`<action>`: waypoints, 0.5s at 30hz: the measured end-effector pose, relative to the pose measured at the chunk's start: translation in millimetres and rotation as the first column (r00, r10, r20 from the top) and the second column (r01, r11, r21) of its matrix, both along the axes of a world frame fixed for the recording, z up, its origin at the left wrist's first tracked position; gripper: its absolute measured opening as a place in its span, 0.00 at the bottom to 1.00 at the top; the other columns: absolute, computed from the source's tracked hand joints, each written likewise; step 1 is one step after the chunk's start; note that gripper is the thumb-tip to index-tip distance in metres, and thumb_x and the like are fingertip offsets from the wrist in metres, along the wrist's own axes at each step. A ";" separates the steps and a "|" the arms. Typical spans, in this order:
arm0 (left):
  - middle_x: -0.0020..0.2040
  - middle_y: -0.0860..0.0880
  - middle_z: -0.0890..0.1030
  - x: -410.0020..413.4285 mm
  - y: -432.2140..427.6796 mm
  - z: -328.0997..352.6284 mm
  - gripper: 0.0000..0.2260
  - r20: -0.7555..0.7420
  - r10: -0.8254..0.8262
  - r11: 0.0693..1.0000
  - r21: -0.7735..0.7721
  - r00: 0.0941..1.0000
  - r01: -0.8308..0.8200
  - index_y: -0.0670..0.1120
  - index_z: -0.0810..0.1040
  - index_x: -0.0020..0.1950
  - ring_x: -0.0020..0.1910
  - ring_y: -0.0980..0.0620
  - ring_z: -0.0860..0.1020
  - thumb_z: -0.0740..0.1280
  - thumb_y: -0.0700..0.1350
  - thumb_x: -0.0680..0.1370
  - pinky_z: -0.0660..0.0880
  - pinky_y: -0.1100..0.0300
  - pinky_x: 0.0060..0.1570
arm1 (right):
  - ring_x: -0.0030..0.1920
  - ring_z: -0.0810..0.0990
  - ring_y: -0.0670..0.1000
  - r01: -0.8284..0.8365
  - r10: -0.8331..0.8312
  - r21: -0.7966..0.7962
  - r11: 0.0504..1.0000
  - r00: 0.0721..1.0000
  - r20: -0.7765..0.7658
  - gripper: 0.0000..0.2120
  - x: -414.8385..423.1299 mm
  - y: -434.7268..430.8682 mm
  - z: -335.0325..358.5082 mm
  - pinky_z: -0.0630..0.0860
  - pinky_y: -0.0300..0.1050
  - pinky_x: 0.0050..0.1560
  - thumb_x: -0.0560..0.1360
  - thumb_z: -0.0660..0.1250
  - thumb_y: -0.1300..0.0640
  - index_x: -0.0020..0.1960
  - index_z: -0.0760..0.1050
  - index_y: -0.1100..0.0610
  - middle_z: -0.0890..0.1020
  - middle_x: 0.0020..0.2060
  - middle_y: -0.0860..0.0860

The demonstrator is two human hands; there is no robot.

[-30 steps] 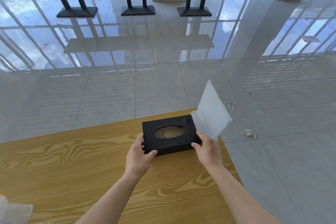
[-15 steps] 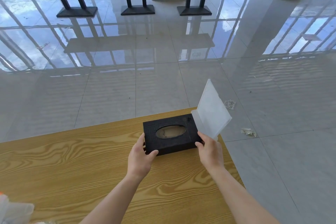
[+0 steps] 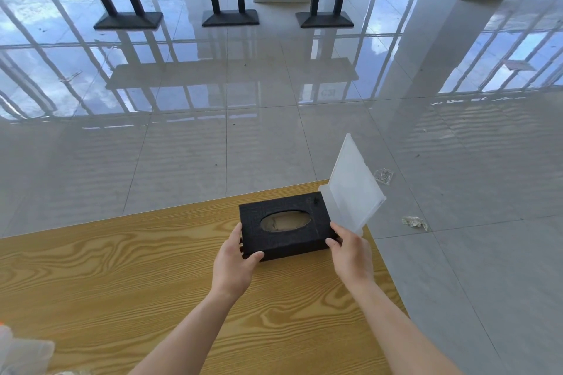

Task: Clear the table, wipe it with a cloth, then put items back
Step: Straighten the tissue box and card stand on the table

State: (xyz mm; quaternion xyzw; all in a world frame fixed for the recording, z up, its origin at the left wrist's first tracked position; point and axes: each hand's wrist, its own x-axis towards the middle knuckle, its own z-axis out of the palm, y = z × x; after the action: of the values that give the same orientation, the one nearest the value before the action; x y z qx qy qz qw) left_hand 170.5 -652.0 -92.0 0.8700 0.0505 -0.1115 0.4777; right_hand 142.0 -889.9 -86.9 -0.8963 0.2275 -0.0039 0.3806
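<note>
Black box (image 3: 286,240) lies crosswise at the desk's (image 3: 122,268) far right corner. Left hand (image 3: 233,262) fingers grip its left end and right hand (image 3: 352,256) fingers grip its right end.

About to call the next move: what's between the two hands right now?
The black tissue box, on the wooden table: the left hand grips its left end, the right hand its right end. Head view.

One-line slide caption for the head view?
Left hand and right hand hold a black tissue box on the wooden table, beside a translucent stand.
</note>
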 end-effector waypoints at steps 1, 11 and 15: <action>0.62 0.53 0.78 0.6 0.5 -0.6 0.35 -0.003 0.000 1.000 0.002 1.000 0.000 0.53 0.61 0.78 0.61 0.53 0.75 0.74 0.43 0.75 0.72 0.60 0.57 | 0.70 0.73 0.56 0.001 -0.001 0.005 1.000 1.000 -0.001 0.23 0.6 0.3 0.1 0.72 0.53 0.68 0.78 0.69 0.61 0.72 0.71 0.56 0.77 0.67 0.54; 0.58 0.58 0.76 0.2 -0.5 0.5 0.35 0.012 0.000 1.000 -0.001 1.000 0.000 0.54 0.62 0.77 0.59 0.53 0.76 0.74 0.41 0.75 0.72 0.60 0.55 | 0.70 0.73 0.56 -0.013 0.012 -0.011 1.000 1.000 -0.009 0.23 1.6 -0.8 0.1 0.73 0.53 0.67 0.78 0.69 0.59 0.72 0.71 0.55 0.77 0.67 0.54; 0.61 0.55 0.77 0.4 0.7 -1.1 0.35 -0.003 -0.003 1.000 0.014 1.000 0.003 0.53 0.61 0.77 0.61 0.53 0.75 0.74 0.42 0.75 0.73 0.58 0.59 | 0.68 0.74 0.55 -0.024 0.024 -0.015 1.000 1.000 -0.012 0.23 0.9 -1.6 1.8 0.75 0.54 0.66 0.78 0.69 0.59 0.72 0.71 0.55 0.77 0.67 0.54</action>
State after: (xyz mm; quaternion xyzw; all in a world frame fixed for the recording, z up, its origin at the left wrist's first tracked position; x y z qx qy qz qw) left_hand 170.9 -651.3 -93.1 0.8732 0.0505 -0.1133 0.4713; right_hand 142.9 -891.5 -85.1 -0.9018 0.2191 0.0044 0.3723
